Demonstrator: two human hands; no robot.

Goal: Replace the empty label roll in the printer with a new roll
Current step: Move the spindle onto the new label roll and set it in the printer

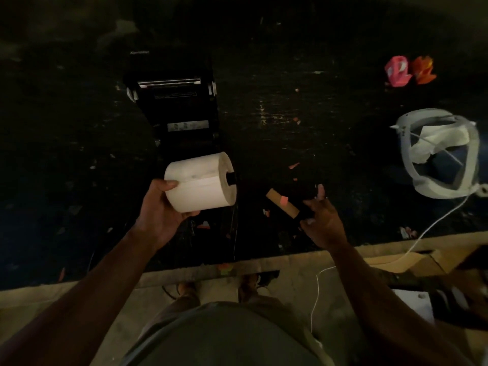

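Observation:
A full white label roll is gripped from below and the left by my left hand, held just in front of the black printer, whose lid stands open. A black part shows in the roll's core on its right end. My right hand holds the dark end of a bare brown cardboard core with a pink scrap on it, low over the dark table to the right of the roll.
The dark, scuffed table carries small paper scraps. A white headset-like frame with crumpled paper and a white cable lies at the right. Pink and orange wrappers sit at the far right. Cardboard boxes stand below the table's front edge.

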